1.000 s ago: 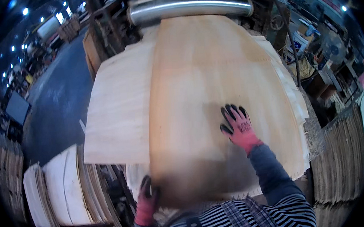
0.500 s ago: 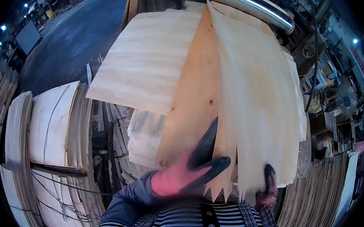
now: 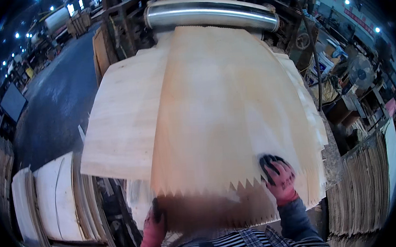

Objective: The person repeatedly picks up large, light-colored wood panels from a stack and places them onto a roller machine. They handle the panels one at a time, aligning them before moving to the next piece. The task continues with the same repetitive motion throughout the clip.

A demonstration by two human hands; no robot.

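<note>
A large, pale wood veneer sheet (image 3: 224,108) with a saw-toothed near edge lies across the stack in front of me. My right hand (image 3: 280,179), in a pink glove with dark fingers, is closed on the near edge toward the right corner, its bent fingers on top and the thumb hidden. My left hand (image 3: 154,225), gloved alike, is beside the near left corner; its fingers are blurred and partly hidden. Below the toothed edge shows a shaded brown sheet (image 3: 213,209). Another pale veneer sheet (image 3: 119,115) sticks out to the left.
A shiny metal roller (image 3: 213,14) spans the far end of the stack. Bundled veneer stacks (image 3: 56,197) stand at the left, and another veneer stack (image 3: 359,195) at the right. A fan (image 3: 360,73) and clutter are further right. A dark floor (image 3: 54,106) stretches away at the left.
The folded, raised top sheet now lies spread out, covering the brown face seen before. My left hand has moved down and left, off the sheet's middle; my right hand has moved up onto the near edge.
</note>
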